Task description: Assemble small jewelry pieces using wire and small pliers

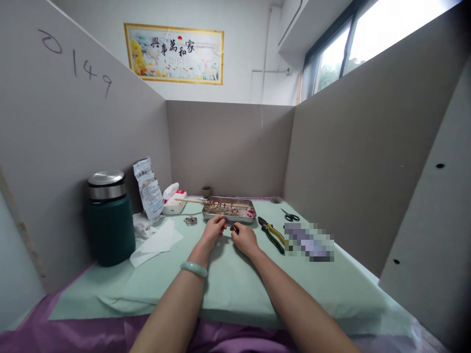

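Both my hands meet over the pale green mat (228, 279), just in front of a metal tray (228, 214) filled with small red and silver beads. My left hand (212, 231), with a jade bangle (194, 268) on its wrist, has its fingers pinched together on something too small to make out. My right hand (244, 239) is closed round small dark-handled pliers (231, 225) whose tip points toward the left fingers. A little pile of beads (190, 221) lies left of the hands.
A dark green flask (110, 218) stands at the left, with a foil packet (148, 188), tissue box (173, 201) and white tissues (158, 241) beside it. Yellow-handled pliers (271, 233) and black scissors (290, 215) lie to the right. Grey partition walls enclose the desk on three sides.
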A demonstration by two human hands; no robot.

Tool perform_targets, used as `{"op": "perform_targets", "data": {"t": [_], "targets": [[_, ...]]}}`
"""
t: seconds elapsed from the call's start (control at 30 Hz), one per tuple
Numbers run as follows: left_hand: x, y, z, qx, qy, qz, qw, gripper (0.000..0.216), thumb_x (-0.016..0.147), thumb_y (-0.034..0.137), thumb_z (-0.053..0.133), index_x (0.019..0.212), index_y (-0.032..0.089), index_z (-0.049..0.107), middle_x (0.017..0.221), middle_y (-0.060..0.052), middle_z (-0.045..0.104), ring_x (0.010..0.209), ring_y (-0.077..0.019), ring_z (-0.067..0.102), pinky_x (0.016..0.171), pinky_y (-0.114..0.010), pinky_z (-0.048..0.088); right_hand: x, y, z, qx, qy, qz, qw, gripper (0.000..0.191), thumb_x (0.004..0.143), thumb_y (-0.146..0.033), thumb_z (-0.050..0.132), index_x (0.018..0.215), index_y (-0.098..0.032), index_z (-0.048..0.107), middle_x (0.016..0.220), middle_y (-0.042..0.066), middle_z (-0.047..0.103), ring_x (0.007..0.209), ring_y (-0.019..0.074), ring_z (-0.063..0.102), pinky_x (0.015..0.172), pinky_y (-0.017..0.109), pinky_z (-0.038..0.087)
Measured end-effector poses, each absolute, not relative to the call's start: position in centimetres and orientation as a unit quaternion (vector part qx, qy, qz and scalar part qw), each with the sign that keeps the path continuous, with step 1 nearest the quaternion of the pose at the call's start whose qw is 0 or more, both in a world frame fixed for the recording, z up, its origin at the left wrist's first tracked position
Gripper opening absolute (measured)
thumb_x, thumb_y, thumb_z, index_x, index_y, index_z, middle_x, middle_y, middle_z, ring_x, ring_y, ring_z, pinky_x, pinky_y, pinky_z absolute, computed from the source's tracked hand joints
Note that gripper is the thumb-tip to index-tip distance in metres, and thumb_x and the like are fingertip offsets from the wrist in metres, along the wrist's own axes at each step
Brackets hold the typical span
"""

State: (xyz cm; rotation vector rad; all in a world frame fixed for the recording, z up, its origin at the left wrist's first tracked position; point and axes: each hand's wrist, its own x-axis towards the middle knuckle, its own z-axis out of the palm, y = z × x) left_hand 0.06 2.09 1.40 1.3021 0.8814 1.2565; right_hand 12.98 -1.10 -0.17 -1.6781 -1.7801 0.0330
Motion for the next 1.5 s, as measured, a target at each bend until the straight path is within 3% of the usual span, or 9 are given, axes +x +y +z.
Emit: {"op": "perform_targets", "data": {"t": [0.53, 0.77, 1.13, 1.5], "targets": [[0.02, 2.25, 1.36, 0.552, 0.385, 0.517, 0.528, 0.024, 0.068, 0.038, 0.059, 0.070, 0.015, 0.053, 0.057, 0.003, 0.050, 0.042, -0.0041, 0.034, 0.040, -0.018, 0.025, 12.97, -1.01, -0.29, -0.655, -0.682, 0.009, 0.324, 0.020, 0.079, -0.027, 0.048, 0.090, -0.023, 0.065, 0.086, 0.002, 0.070, 0.075, 0.0160, 0.059, 0.058, 0.024, 0.027], [-0.14, 2.13, 1.65, 0.538, 0.439, 0.528, 0.490, 0.023, 0.071, 0.034, 0.055, 0.081, 0.013, 0.059, 0.056, 0.003, 0.049, 0.043, -0.0049, 0.035, 0.040, -0.018, 0.026, 12.92, -1.11, -0.23, -0.655, -0.683, 0.018, 0.323, 0.020, 0.080, -0.028, 0.048, 0.089, -0.024, 0.065, 0.086, 0.002, 0.070, 0.076, 0.0163, 0.059, 0.059, 0.024, 0.028], [-0.10, 2.70, 1.00, 0.534, 0.390, 0.539, 0.522, 0.027, 0.069, 0.031, 0.059, 0.089, 0.013, 0.060, 0.057, 0.004, 0.050, 0.044, -0.0044, 0.035, 0.040, -0.017, 0.026, 12.91, -1.06, -0.30, -0.651, -0.688, 0.017, 0.320, 0.020, 0.079, -0.027, 0.048, 0.090, -0.022, 0.065, 0.086, 0.003, 0.069, 0.076, 0.0163, 0.058, 0.059, 0.024, 0.028], [-0.08, 2.80, 0.88, 0.549, 0.394, 0.538, 0.504, 0.023, 0.068, 0.029, 0.059, 0.083, 0.012, 0.061, 0.059, 0.002, 0.055, 0.041, -0.0054, 0.039, 0.039, -0.020, 0.030, 12.91, -1.16, -0.32, -0.644, -0.696, -0.001, 0.319, 0.017, 0.078, -0.025, 0.048, 0.086, -0.022, 0.063, 0.084, 0.002, 0.068, 0.075, 0.0158, 0.058, 0.058, 0.024, 0.027]]}}
